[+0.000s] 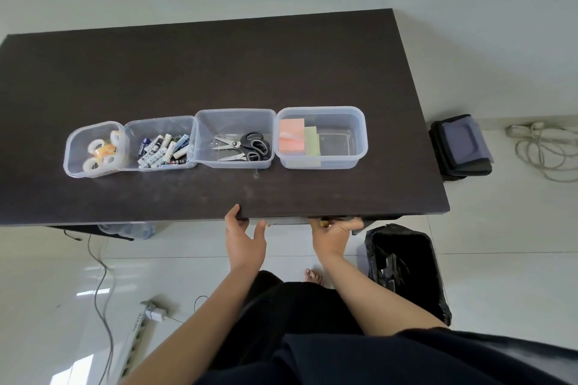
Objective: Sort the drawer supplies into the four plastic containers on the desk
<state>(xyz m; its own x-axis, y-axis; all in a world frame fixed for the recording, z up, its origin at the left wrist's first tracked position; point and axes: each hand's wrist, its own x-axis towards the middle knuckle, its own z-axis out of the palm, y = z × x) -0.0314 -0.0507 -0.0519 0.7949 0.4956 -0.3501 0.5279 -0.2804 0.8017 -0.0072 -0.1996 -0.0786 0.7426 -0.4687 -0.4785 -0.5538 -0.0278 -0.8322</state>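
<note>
Lining desk (219, 66): four containers (234, 137), two hands (245, 241).

The surface (219, 72) is dark brown, and the four containers (233, 117) on it are clear. The tape rolls (100, 150) are clear with white and orange cores, the batteries (162, 150) white, blue and black, the scissors (255, 145) black-handled with silver blades. The sticky notes (291, 136) are salmon pink beside pale green, the bin bag (406, 259) is black, and the floor (500, 275) is glossy white tile.

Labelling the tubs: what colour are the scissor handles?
Black, on the scissors in the third tub from the left, head view.
</note>
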